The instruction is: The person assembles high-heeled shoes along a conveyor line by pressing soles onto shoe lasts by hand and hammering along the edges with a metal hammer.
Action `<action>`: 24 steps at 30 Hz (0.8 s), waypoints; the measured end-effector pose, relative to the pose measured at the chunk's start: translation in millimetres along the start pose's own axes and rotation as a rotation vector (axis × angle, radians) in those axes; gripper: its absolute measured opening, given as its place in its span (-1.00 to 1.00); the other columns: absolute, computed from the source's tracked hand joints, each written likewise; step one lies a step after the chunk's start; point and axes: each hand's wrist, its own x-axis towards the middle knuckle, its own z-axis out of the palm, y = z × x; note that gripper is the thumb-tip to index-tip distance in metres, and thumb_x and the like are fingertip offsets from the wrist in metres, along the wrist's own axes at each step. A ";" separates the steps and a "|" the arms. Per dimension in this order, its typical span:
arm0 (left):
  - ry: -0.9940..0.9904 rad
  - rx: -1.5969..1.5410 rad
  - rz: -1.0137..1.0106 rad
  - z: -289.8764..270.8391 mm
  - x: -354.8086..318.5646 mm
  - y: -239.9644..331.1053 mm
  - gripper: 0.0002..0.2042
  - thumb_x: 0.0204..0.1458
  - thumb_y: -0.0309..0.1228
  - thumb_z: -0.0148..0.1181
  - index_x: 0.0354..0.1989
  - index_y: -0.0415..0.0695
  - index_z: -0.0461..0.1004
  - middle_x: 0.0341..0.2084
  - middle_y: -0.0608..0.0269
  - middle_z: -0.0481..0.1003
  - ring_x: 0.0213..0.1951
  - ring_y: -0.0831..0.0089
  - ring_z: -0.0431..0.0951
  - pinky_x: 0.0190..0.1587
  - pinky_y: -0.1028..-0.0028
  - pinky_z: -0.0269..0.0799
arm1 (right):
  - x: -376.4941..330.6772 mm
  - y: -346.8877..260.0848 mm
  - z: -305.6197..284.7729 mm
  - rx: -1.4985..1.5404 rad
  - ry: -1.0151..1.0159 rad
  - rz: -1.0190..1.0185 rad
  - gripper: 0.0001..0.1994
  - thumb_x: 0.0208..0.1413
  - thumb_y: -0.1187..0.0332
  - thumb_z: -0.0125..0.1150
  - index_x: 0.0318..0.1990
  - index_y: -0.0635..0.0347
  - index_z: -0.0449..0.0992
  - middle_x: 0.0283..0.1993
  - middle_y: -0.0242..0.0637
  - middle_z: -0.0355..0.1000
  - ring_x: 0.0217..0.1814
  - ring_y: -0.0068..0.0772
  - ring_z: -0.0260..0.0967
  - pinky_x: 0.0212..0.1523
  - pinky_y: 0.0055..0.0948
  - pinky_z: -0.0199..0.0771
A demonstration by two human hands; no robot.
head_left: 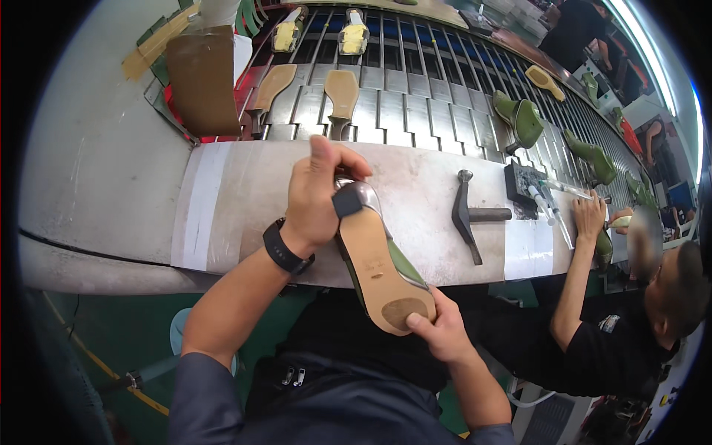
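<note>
A green shoe (377, 261) with silvery trim is held sole up and slanted in front of me. Its tan sole faces me, with a dark block heel at the upper end and a brownish oval patch near the toe. My left hand (317, 194) is closed round the heel end, thumb pointing up; the shoe hides part of its fingers. At the toe, my right hand (440, 326) grips the edge, its thumb pressed on the sole by the oval patch. On the bench to the right lies a hammer (467, 215) with a dark head.
Beyond the bench (252, 170) runs a slatted metal conveyor (393, 93) carrying soles and green shoes (528, 124). Syringes (545, 204) rest by a dark block (523, 190). A co-worker's hand (589, 216) reaches over the bench at right. A brown board (202, 81) stands at left.
</note>
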 end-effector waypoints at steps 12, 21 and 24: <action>-0.239 -0.031 0.202 16.5 2.2 -10.5 -0.31 0.56 0.05 -0.32 -0.21 -0.29 0.65 -0.27 0.10 0.62 -0.20 0.28 0.57 0.03 0.28 0.48 | 62.2 -164.2 36.4 -1.115 0.057 -0.921 -0.54 -0.06 0.47 0.61 0.05 0.28 0.64 -0.31 -0.22 0.55 -0.44 -0.24 0.46 -0.45 -0.28 0.47; -0.353 0.101 0.289 5.1 -1.6 -11.1 0.05 0.39 0.35 -0.81 -0.23 -0.23 0.68 -0.22 0.06 0.61 -0.12 0.28 0.55 0.10 0.31 0.43 | 59.2 -135.0 54.4 -1.169 0.149 -1.201 -0.77 0.03 0.57 0.52 -0.17 0.48 0.66 -0.41 -0.25 0.52 -0.53 -0.44 0.49 -0.55 -0.49 0.51; -0.352 0.110 0.294 1.7 -0.3 -12.8 0.04 0.39 0.35 -0.80 -0.24 -0.22 0.68 -0.25 0.07 0.62 -0.12 0.29 0.54 0.09 0.31 0.43 | 64.3 -129.8 57.7 -1.149 0.200 -1.245 -0.77 0.03 0.57 0.51 -0.17 0.49 0.66 -0.41 -0.25 0.51 -0.54 -0.43 0.49 -0.55 -0.49 0.51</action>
